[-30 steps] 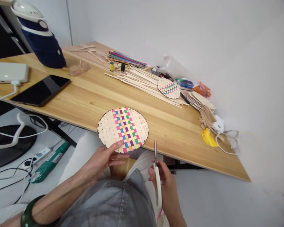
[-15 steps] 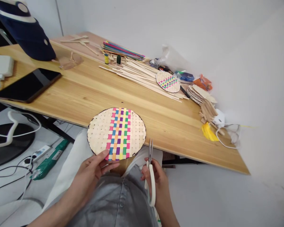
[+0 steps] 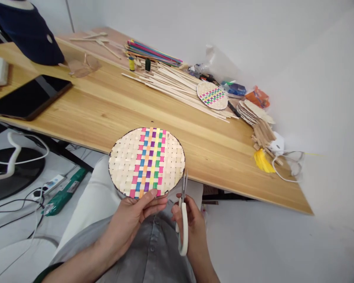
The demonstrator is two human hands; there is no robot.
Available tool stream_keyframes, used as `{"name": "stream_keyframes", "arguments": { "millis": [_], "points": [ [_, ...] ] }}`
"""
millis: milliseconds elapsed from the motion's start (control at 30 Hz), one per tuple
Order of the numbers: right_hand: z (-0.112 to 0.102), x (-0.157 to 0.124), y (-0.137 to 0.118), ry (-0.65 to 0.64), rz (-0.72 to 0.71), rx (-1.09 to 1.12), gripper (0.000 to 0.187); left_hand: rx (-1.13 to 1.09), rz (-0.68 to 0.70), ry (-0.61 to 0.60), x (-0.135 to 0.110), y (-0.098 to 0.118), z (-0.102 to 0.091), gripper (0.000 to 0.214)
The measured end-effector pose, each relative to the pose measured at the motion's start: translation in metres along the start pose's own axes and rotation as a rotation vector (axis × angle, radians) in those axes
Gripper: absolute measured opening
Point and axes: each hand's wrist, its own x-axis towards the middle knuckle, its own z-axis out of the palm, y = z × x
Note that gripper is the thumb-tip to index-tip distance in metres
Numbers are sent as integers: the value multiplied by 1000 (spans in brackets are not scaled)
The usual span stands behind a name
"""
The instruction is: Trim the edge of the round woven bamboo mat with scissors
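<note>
My left hand (image 3: pixel 132 218) pinches the near edge of a round woven disc (image 3: pixel 146 162) of pale strips with a band of coloured squares down its middle and a dark outline round its rim. The disc is held up over my lap, just in front of the wooden table's edge (image 3: pixel 224 184). My right hand (image 3: pixel 191 226) grips white-handled scissors (image 3: pixel 183 212), blades pointing up and nearly closed, their tips beside the disc's lower right rim.
On the table lie a bundle of long pale strips (image 3: pixel 177 88), coloured strips (image 3: pixel 152 53), a smaller woven disc (image 3: pixel 212 95), a stack of discs (image 3: pixel 252 114), a black tablet (image 3: pixel 26 98), a dark blue cap (image 3: pixel 23 31) and a white cable (image 3: pixel 286 165). Cables and a power strip (image 3: pixel 47 186) lie on the floor.
The disc has been turned and drawn closer to me, its coloured band now nearly upright. My right hand has brought the scissors left and up to the disc's lower right rim.
</note>
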Motion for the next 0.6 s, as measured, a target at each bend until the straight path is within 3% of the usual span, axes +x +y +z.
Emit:
{"name": "stream_keyframes", "arguments": {
  "millis": [600],
  "points": [
    [17,3,-4,-41,-138,66,36,-57,-44,-8,-2,-17,-1,35]
  ]
}}
